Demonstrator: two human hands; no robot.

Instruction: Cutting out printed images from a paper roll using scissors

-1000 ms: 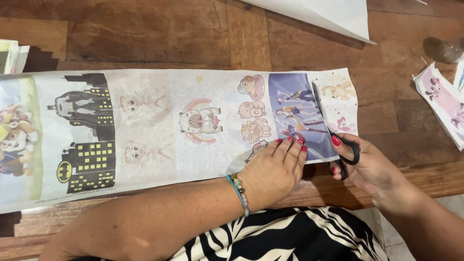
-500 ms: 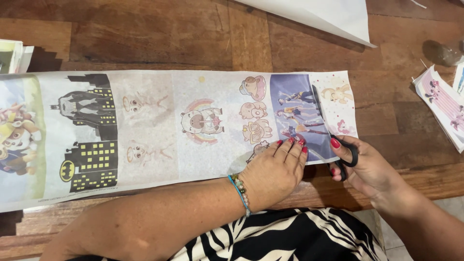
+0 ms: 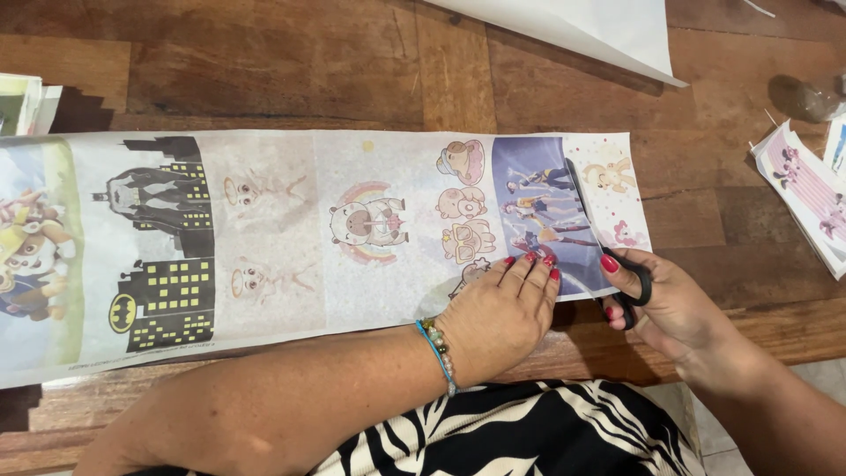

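A long printed paper strip (image 3: 291, 238) with cartoon pictures lies across the wooden table (image 3: 352, 70). My left hand (image 3: 498, 313) presses flat on its near edge, by the purple picture panel (image 3: 542, 211). In my right hand (image 3: 670, 304) are black scissors (image 3: 608, 238); their blades are closed and reach up into the paper along the right border of that purple panel. The narrow end piece with small animal figures (image 3: 612, 189) lies to the right of the blades.
A large white sheet (image 3: 599, 31) lies at the far edge of the table. Small printed cards (image 3: 806, 194) are stacked at the right. More paper (image 3: 22, 101) sits at the far left. A dark round object (image 3: 797, 97) is at the upper right.
The scissors have moved a little further up the paper along the purple panel's right border. My left hand stays pressed on the strip.
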